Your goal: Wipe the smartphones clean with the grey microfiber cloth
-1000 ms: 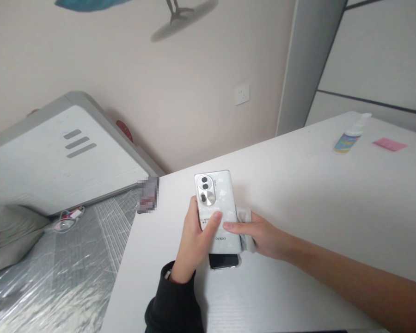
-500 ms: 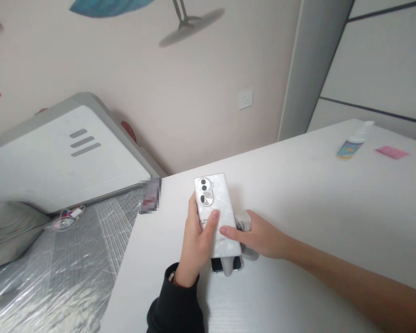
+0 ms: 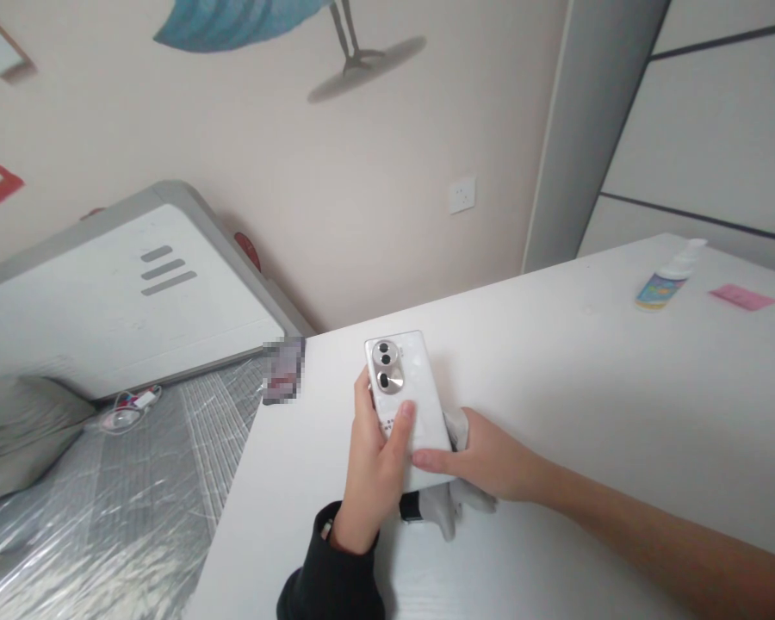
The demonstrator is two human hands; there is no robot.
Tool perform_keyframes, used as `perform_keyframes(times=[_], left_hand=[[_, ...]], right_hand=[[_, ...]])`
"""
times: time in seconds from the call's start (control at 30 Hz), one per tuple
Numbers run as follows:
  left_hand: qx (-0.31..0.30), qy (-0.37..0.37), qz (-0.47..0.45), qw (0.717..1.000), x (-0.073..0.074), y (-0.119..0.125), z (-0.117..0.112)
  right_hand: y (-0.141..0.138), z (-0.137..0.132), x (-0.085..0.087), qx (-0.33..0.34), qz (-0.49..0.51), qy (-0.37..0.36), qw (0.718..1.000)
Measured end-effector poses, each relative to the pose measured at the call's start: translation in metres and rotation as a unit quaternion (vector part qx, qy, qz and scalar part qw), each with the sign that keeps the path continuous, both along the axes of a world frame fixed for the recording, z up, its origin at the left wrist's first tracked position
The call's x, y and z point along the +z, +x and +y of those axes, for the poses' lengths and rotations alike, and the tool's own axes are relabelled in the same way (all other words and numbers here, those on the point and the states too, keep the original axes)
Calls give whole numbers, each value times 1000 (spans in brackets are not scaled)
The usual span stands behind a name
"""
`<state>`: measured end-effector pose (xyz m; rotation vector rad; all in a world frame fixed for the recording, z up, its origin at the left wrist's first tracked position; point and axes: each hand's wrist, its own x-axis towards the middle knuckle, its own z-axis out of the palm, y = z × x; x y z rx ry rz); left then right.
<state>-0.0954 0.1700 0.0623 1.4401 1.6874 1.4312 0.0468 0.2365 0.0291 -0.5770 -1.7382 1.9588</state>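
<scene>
A white smartphone (image 3: 419, 387) with a round-edged camera module is held back side up between both hands. My left hand (image 3: 378, 456) is closed round its left edge, thumb pressed on the back. My right hand (image 3: 491, 452) grips the lower right edge, thumb on the back, with a light grey cloth (image 3: 439, 508) bunched under its fingers and behind the phone. The cloth's ends hang out below. Partly hidden under the phone and cloth, a dark-screened phone (image 3: 411, 506) shows on the white table (image 3: 555, 370).
A spray bottle (image 3: 670, 277) and a pink slip (image 3: 742, 297) lie at the table's far right. A blurred-out item (image 3: 284, 370) is at the left corner. Left of the table is a plastic-covered mattress (image 3: 142, 482) with a cable (image 3: 126, 412). A wall with a socket (image 3: 462, 195) stands behind.
The view has tilted slightly, so everything sits a little lower. My right hand has slid down along the phone's edge, and more of the grey cloth shows below the phone.
</scene>
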Motion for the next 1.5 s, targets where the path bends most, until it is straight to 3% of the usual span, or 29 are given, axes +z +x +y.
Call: perform_keyframes(times=[0.13,0.37,0.63,0.83,1.07,1.5], left_hand=[[20,-9,-45,999,-2,-2,3],[28,9,-30,999,-5,-1,2],[5,4,-30,1000,-10,4,4],[28,-21,-54,998,-10,3,1],[21,-4,-53,998,-11,1,2],[-4,4,-13,1000,-11,6,1]], right_hand=[[-1,-3,-3,-24,-16,-10,1000],[7,6,-3,90,-20,-55,994],[-5,-2,-10,-11,5,-71,997],[3,0,-2,25,-28,-96,995],[10,6,2,43,-49,-45,997],[-2,-1,-3,-15,-2,-56,998]])
